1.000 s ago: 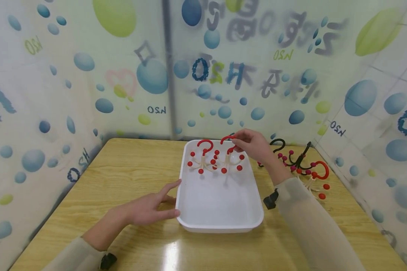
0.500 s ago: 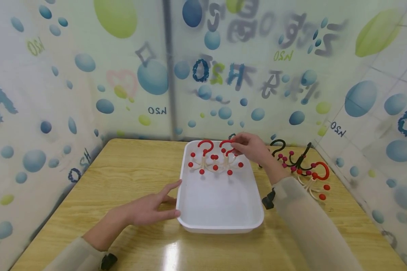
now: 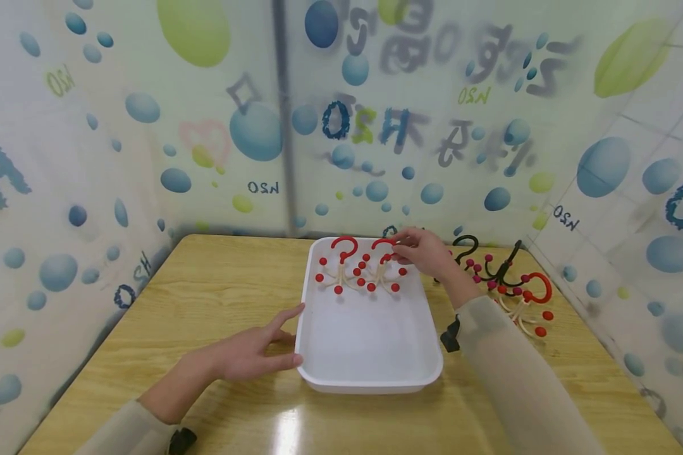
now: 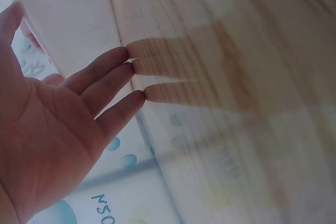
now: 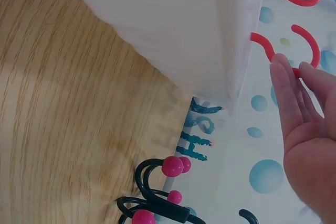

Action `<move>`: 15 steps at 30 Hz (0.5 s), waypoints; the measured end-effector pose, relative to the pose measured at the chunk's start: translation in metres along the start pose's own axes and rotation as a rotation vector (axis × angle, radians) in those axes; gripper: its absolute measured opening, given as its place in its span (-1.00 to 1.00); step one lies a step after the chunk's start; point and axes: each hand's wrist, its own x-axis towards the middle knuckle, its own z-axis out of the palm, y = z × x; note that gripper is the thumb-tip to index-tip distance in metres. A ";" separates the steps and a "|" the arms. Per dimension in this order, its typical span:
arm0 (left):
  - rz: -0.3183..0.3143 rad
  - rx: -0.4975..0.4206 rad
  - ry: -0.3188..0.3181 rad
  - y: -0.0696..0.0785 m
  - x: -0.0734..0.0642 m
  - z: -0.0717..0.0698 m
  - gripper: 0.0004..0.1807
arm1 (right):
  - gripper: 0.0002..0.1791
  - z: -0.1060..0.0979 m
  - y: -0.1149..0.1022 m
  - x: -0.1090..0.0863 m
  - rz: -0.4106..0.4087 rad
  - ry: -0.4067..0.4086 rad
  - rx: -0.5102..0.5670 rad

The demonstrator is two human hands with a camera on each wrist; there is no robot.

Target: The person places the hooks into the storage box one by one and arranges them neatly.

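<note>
In the head view my right hand point(image 3: 429, 256) pinches the red top hook of a multi-prong hanger point(image 3: 381, 272) with cream arms and red ball tips, at the far end of the white tray point(image 3: 370, 341). The right wrist view shows thumb and fingers on that red hook point(image 5: 315, 48); its prongs are hidden behind the tray wall. A matching hanger point(image 3: 342, 265) stands upright to its left, their ball tips close together. My left hand point(image 3: 250, 354) has its fingers spread, thumb and fingertips at the tray's left side; the left wrist view shows fingertips touching the table point(image 4: 220, 72).
Right of the tray, black hangers point(image 3: 501, 272) with pink ball tips lie near another red-and-cream hanger point(image 3: 526, 303). A patterned curtain wall point(image 3: 375, 126) stands behind the wooden table point(image 3: 216, 284) and along both sides.
The right hand has lowered slightly, and the hanger it pinches has turned, its ball tips shifting position. The left hand and tray stay in place.
</note>
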 end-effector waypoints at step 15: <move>-0.031 -0.007 -0.012 0.001 0.001 0.000 0.05 | -0.65 -0.001 -0.002 -0.002 0.024 0.002 -0.014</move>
